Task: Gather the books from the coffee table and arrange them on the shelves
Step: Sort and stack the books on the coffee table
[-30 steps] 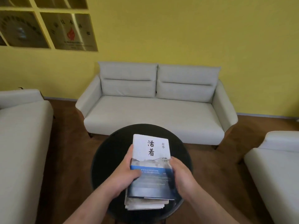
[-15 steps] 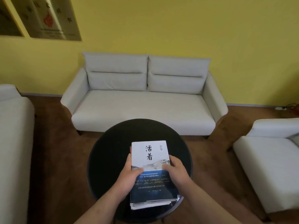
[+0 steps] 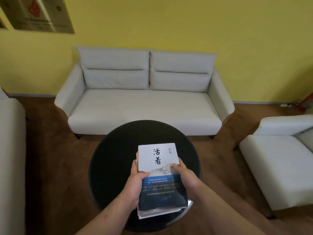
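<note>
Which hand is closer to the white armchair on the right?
Right. The right hand grips the book stack at its right edge, on the side facing the armchair; the left hand grips its left edge, with the books between it and the armchair.

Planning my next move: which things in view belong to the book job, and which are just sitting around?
Job: book stack, held by left hand and right hand; coffee table below it. Shelves are not in view.
Just there: sofa, armchair, left couch, wall plaques.
</note>
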